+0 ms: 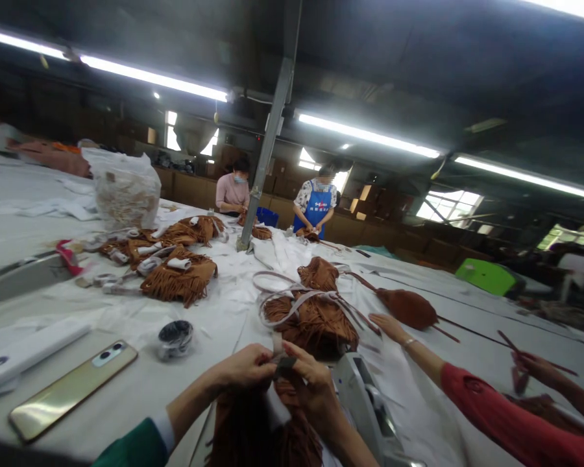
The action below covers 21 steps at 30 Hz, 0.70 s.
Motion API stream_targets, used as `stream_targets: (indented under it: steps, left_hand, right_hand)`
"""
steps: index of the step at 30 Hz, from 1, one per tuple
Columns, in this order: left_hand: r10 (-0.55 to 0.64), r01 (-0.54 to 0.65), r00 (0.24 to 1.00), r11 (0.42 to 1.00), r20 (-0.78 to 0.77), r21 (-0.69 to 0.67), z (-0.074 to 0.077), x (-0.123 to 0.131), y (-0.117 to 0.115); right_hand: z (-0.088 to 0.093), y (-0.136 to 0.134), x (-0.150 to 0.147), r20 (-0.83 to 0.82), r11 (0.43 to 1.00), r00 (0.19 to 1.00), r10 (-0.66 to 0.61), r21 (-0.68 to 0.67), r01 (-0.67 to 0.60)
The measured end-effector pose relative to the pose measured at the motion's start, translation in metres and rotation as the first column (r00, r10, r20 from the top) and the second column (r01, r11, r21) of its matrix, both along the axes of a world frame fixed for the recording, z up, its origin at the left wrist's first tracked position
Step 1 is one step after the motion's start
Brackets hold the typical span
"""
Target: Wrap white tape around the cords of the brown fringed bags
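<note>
Pinching a small dark tab [285, 365] between them, the left hand [246, 366] and right hand [311, 383] have fingers closed on it above a brown fringed bag [253, 434].

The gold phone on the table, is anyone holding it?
No, the phone lies alone on the table, while the left hand and right hand pinch a strap.

Head-worn view, close above left hand [246, 367] and right hand [312, 381]; faces forward across the white table [141, 384].
</note>
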<state>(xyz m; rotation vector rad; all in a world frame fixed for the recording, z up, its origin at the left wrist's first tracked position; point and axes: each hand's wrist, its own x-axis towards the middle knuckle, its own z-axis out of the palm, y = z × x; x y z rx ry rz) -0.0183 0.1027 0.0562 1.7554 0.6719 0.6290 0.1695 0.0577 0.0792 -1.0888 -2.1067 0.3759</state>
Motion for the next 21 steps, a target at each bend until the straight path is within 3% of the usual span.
stream_targets:
  steps: [5,10,13,17,19,21]
  left_hand:
    - [-0.038,0.04,0.999,0.996,-0.029,0.082,-0.001,0.006,-0.005]
    - [-0.078,0.081,0.997,0.989,-0.025,0.125,0.005,0.005,-0.016]
    - [-0.074,0.073,0.997,0.993,0.007,0.097,0.01,0.005,-0.022]
    - [0.007,-0.007,1.0,0.998,-0.001,0.068,0.01,0.007,-0.023]
    - [0.019,-0.019,1.0,0.999,0.009,0.048,0.007,0.007,-0.021]
    - [0.015,-0.016,0.999,0.999,0.03,0.037,0.004,0.007,-0.019]
  right_hand:
    - [0.011,-0.008,0.0,-0.197,0.975,0.979,-0.045,-0.223,0.0]
    - [0.017,-0.007,0.0,-0.231,0.947,0.967,-0.112,-0.319,0.033]
    - [0.019,-0.007,-0.002,-0.232,0.946,0.96,-0.156,-0.316,0.077]
    - [0.018,-0.011,-0.004,-0.203,0.942,0.938,-0.281,-0.247,0.229]
    - [0.013,-0.014,-0.001,-0.136,0.964,0.96,-0.245,-0.135,0.227]
    - [0.006,-0.014,0.004,-0.041,0.99,0.99,-0.137,-0.024,0.136]
